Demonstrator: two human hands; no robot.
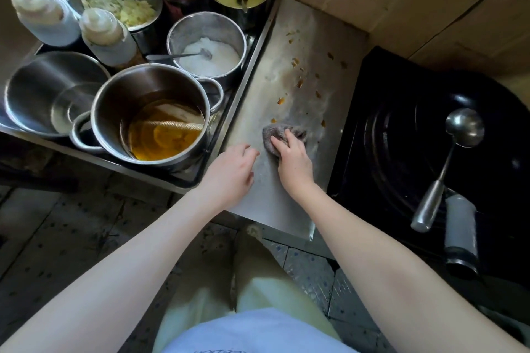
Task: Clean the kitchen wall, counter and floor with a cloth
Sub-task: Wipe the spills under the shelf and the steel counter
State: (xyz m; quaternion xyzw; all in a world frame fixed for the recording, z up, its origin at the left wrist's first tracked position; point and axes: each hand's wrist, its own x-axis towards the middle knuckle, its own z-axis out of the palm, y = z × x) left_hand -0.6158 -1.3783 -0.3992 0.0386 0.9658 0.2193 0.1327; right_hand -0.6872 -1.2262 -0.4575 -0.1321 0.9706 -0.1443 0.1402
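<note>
Counter wipe in hand.
Right hand (294, 156) clenched on cloth (279, 135); left hand (232, 170) released beside it. Next: push toward crumbs (299, 82) beyond cloth.

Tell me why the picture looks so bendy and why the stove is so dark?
Head view: the wide-angle lens curves the tray edges and stretches the arms; the black wok area sits in deep shadow, while the steel counter and ladle catch bright glare.
</note>
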